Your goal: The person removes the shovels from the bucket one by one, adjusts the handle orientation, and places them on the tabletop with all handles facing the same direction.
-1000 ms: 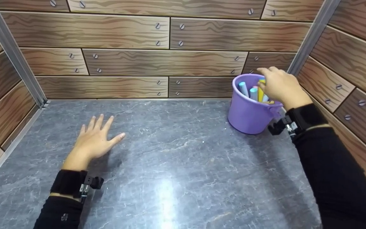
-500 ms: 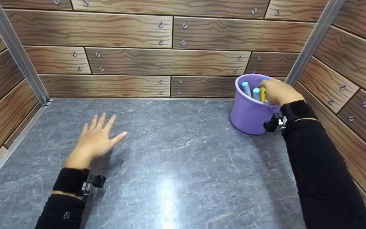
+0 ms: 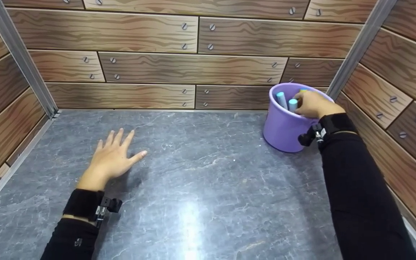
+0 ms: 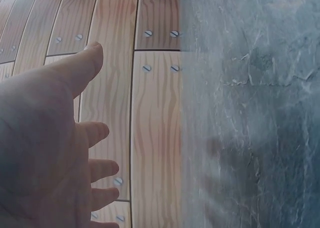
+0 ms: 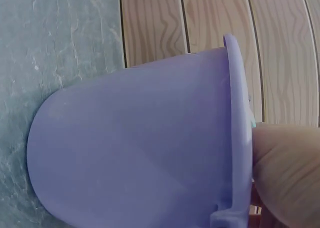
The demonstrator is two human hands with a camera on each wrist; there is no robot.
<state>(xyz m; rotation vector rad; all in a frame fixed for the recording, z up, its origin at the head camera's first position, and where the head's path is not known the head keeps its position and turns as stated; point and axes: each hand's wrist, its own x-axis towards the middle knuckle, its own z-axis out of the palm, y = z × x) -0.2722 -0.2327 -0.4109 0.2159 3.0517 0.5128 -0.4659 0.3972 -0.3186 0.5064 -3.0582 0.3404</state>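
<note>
In the head view, a purple bucket (image 3: 284,126) stands on the grey marbled table near the back right corner. Two pale cylinders with cyan ends (image 3: 293,104), which look like thick markers, lean inside it. A bit of something yellow (image 3: 303,90) shows behind my right hand (image 3: 312,103). That hand reaches over the rim with bent fingers, beside one cylinder; its fingertips are hidden, so what it grips does not show. The right wrist view has the bucket's side wall (image 5: 140,138) filling most of it. My left hand (image 3: 112,157) hovers over the table's left part, fingers spread, holding nothing.
Wood-patterned panels (image 3: 150,68) close off the back and both sides, joined by grey metal strips (image 3: 354,47) at the corners. The grey tabletop (image 3: 193,162) carries a bright light reflection toward the front.
My right hand has gone down from above the bucket's rim into its opening, covering most of the yellow item. The left hand stays as it was; the whole head view has shifted slightly.
</note>
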